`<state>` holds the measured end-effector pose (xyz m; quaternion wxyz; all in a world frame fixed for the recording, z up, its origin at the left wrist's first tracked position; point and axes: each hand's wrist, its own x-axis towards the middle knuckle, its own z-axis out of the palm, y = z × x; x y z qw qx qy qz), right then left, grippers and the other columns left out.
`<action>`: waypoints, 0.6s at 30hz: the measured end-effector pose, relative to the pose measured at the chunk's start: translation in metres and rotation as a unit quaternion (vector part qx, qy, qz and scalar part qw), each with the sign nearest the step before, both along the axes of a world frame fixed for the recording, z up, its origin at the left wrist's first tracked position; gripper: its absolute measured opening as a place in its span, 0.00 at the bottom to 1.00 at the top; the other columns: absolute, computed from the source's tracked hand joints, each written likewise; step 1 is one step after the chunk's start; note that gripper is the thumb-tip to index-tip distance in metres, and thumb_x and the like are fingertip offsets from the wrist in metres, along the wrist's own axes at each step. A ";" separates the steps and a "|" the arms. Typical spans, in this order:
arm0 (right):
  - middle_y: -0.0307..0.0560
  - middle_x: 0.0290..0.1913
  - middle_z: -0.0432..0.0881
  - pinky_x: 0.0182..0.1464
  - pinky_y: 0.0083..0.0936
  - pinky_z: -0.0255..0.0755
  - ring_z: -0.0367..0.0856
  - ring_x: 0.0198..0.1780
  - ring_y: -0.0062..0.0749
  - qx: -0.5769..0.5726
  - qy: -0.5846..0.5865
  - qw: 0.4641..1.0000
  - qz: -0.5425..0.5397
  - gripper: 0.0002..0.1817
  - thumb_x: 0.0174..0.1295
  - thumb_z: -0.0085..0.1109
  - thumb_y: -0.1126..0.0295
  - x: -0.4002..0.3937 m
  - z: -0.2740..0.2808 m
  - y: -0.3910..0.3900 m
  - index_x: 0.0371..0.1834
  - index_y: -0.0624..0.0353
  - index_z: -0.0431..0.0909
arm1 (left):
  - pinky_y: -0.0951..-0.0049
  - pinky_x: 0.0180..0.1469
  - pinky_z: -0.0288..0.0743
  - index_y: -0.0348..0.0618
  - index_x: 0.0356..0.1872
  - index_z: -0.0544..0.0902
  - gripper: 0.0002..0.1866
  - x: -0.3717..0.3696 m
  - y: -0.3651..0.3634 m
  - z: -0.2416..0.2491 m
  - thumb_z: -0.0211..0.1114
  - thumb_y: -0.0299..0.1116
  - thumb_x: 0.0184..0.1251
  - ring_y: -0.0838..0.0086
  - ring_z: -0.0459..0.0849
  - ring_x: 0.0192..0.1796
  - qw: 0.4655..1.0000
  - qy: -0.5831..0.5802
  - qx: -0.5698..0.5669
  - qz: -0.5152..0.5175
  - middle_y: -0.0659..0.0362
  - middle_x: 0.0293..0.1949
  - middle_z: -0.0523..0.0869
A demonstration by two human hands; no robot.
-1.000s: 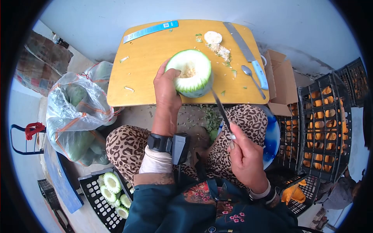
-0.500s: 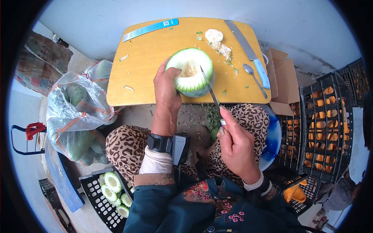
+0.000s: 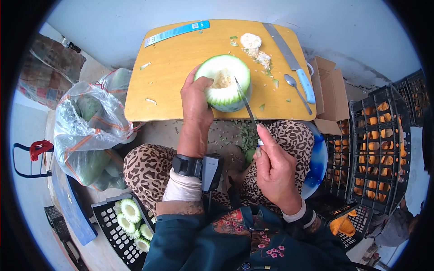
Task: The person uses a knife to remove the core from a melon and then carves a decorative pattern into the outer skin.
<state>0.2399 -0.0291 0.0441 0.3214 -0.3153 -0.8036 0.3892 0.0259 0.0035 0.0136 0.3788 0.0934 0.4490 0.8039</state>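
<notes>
A cut green melon with white flesh and a hollow centre tilts toward me at the table's front edge, its near rim notched in a zigzag. My left hand wraps round its left side, thumb on the rim. My right hand is closed on the handle of a small knife; the blade points up and lies against or just over the melon's right side. Beyond the melon sit a round white slice and a heap of seeds and pulp.
On the yellow table lie a large blue-handled knife, a spoon and a blue packet. Bagged melons stand left, a crate of carved rings lower left, a cardboard box and black crates right.
The view has shifted slightly. Both hands keep their holds, and the melon and small knife show almost the same pose as before.
</notes>
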 end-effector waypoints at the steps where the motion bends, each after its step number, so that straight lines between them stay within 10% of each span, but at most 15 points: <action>1: 0.63 0.43 0.80 0.43 0.34 0.77 0.83 0.41 0.52 0.000 -0.001 1.000 -0.001 0.27 0.55 0.51 0.87 0.000 0.000 0.000 0.62 0.67 0.69 | 0.65 0.51 0.79 0.31 0.58 0.71 0.27 0.000 0.000 0.000 0.50 0.19 0.52 0.63 0.82 0.48 1.000 0.000 -0.001 0.000 0.48 0.48 0.81; 4: 0.57 0.39 0.83 0.36 0.22 0.76 0.81 0.31 0.26 0.030 -0.012 0.999 -0.020 0.23 0.60 0.48 0.87 -0.002 0.001 -0.001 0.61 0.68 0.71 | 0.65 0.51 0.78 0.31 0.58 0.72 0.27 0.002 0.000 0.002 0.50 0.19 0.52 0.64 0.82 0.48 1.000 0.002 -0.007 0.007 0.48 0.48 0.81; 18: 0.61 0.43 0.82 0.40 0.25 0.76 0.83 0.36 0.34 0.010 -0.038 0.999 -0.008 0.24 0.60 0.48 0.87 -0.008 0.003 0.003 0.62 0.67 0.70 | 0.66 0.54 0.75 0.32 0.60 0.70 0.28 0.005 0.000 0.003 0.51 0.21 0.52 0.64 0.81 0.50 0.999 0.008 -0.026 0.019 0.49 0.50 0.80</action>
